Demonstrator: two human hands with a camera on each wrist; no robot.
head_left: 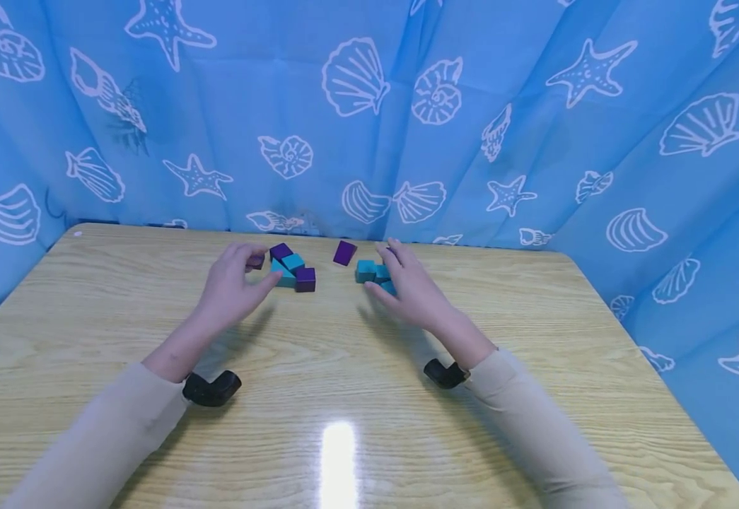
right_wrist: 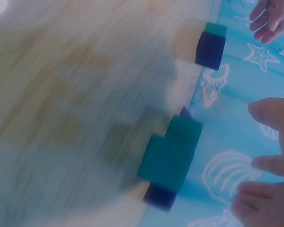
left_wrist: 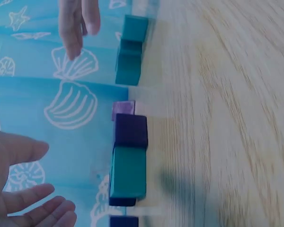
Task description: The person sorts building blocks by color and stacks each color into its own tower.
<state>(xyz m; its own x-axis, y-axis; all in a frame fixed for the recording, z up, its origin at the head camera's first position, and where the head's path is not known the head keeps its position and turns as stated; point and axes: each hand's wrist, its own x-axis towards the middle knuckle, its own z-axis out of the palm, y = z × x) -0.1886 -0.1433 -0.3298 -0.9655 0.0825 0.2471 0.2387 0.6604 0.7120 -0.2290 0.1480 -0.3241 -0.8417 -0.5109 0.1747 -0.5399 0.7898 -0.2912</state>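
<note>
Along the far side of the table, nothing in your grasp

At the left, your left hand hovers with thumb and fingers parted and loosely bent, holding nothing; the left wrist view shows it apart from the blocks. One dark block shows beside its fingers. To that hand's right sit a purple block, a small teal block, a teal triangular block and a purple cube, packed close.

Between the groups lies a lone purple block, its long axis slanting away from you toward the right; your right hand is nearer to it.

Farther right, that hand hangs released, thumb and fingers spread. A teal cube lies just left of it, with a second teal block and a third teal block partly covered. The right wrist view adds a dark purple block at that group's end, and no contact.
</note>
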